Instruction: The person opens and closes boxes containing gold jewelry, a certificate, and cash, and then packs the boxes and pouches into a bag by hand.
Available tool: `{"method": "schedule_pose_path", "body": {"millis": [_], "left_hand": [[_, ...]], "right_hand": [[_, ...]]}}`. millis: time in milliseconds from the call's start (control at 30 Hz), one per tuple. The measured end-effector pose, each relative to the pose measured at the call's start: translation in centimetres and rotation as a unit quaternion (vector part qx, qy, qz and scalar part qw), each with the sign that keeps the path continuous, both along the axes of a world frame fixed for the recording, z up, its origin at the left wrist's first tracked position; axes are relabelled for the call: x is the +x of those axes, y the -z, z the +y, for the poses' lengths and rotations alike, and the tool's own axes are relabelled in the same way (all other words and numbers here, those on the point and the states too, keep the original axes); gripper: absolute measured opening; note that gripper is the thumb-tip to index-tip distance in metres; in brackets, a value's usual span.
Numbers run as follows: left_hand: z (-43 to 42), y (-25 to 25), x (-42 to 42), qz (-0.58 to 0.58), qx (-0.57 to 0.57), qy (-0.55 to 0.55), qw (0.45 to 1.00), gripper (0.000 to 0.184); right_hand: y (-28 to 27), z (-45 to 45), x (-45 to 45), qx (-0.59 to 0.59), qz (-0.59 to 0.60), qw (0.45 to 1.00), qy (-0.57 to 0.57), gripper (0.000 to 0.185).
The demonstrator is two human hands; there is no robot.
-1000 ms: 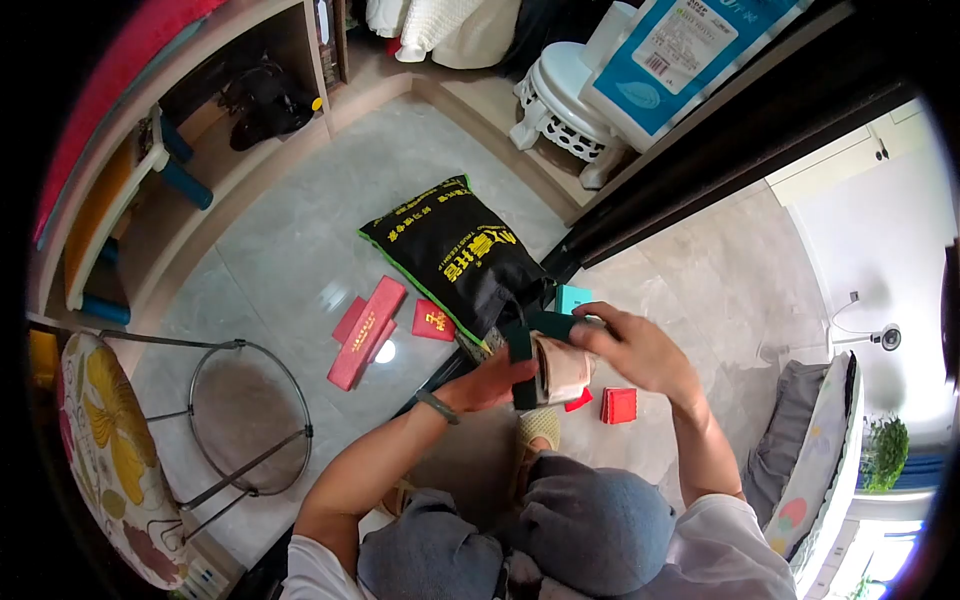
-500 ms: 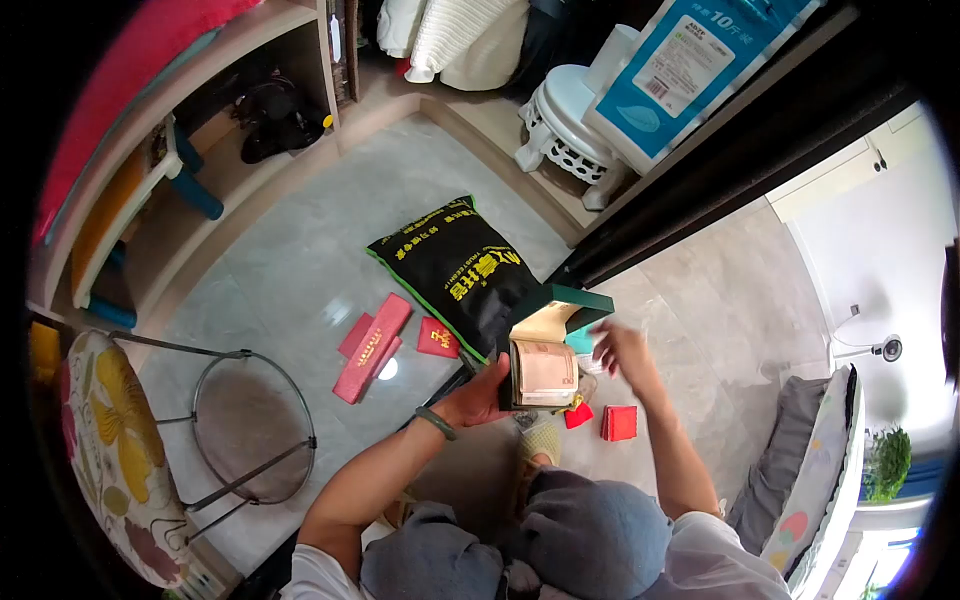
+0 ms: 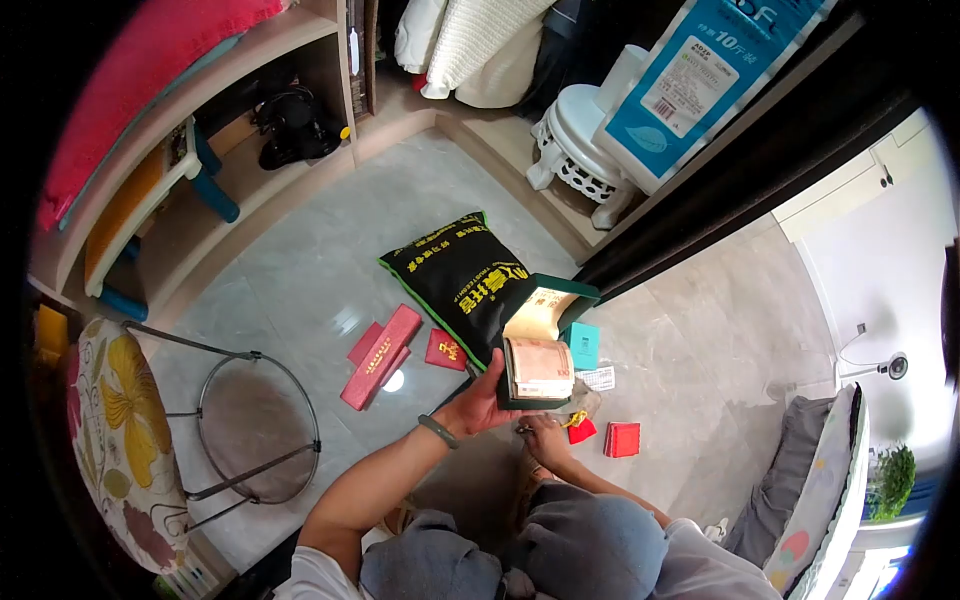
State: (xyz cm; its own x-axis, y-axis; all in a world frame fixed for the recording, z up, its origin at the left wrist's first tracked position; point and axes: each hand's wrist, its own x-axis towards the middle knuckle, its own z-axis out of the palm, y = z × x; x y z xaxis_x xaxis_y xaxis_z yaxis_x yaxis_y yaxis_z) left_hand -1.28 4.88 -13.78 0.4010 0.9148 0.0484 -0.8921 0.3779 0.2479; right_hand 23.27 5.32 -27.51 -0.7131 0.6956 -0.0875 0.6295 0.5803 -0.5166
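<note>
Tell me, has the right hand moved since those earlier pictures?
Yes: the right hand moved down-left in view, from above the floor's rightmost red box to its left.

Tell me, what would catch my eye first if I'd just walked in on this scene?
Probably the open dark green box, held up near the middle of the view in the left hand and packed with what look like pinkish banknotes. Just beyond it, a black bag with bright yellow lettering lies on the floor. A large blue package stands out at the upper right.
</note>
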Motion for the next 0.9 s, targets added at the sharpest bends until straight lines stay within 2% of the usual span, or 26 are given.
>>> {"method": "schedule_pose_path", "body": {"millis": [33,100,200,300,367,433,567,633,900], "left_hand": [[0.1,-0.3,-0.1,0.001,0.003,-0.001,1.000,0.087],[0.2,-0.6,-0.3,0.012,0.005,-0.014,1.000,0.087],[0.5,-0.7,-0.5,-0.004,0.029,-0.015,0.999,0.088],[0.9,-0.3,-0.4,-0.013,0.045,-0.018,0.999,0.088],[1.0,-0.6,-0.4,-0.011,0.053,-0.014,0.998,0.087],[1.1,-0.8,-0.6,-0.008,0.061,-0.012,0.998,0.087],[0.9,-0.6,-0.7,-0.023,0.052,-0.011,0.998,0.086],[0.9,-0.4,-0.8,-0.028,0.050,-0.010,0.998,0.085],[1.2,-0.8,-0.5,-0.015,0.068,-0.013,0.997,0.084]], "right_hand": [[-1.1,0.2,0.0,0.003,0.001,1.000,-0.001,0.032],[-4.5,0.1,-0.1,-0.135,0.155,0.972,0.118,0.033],[-12.4,1.4,-1.4,-0.076,0.227,0.950,0.202,0.037],[-20.3,3.5,-2.7,-0.072,0.277,0.948,0.138,0.041],[-23.5,4.2,-3.5,-0.043,0.244,0.964,0.100,0.038],[-24.6,4.5,-4.3,0.010,0.207,0.977,0.048,0.039],[-25.0,4.3,-5.0,0.041,0.194,0.979,0.044,0.039],[-25.4,3.9,-5.3,0.020,0.228,0.971,0.076,0.041],[-26.9,3.5,-6.0,-0.044,0.268,0.960,0.068,0.053]]}}
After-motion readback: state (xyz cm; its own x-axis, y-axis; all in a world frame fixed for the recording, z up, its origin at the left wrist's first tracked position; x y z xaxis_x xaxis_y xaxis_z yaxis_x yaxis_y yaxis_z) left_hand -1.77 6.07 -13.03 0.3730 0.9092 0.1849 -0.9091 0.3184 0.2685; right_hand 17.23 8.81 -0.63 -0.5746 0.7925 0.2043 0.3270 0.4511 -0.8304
